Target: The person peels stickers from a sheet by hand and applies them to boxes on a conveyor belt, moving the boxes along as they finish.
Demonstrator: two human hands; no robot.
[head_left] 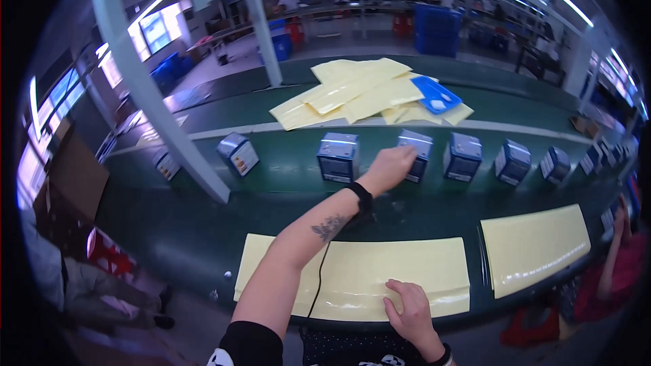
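Observation:
My left arm reaches forward to a blue box [418, 163] in a row on the green conveyor belt. My left hand [388, 171] is closed, its fingertips at the box's upper left edge; anything small between them is hidden. Close to me, a glossy pale yellow sheet [366, 264] lies under my left forearm. On its lower right part rests my right hand [410, 312], open, with thumb and index finger apart and nothing visible in it. Another blue box [338, 157] stands just left of my left hand, and a third box [464, 156] to the right.
A yellow sheet stack [539, 251] lies at right. Beyond the belt sit loose yellow sheets [363, 91] and a blue tray [436, 95]. A white post [152, 95] rises at left. Several more boxes line the belt. Another person's arm [614, 251] shows at far right.

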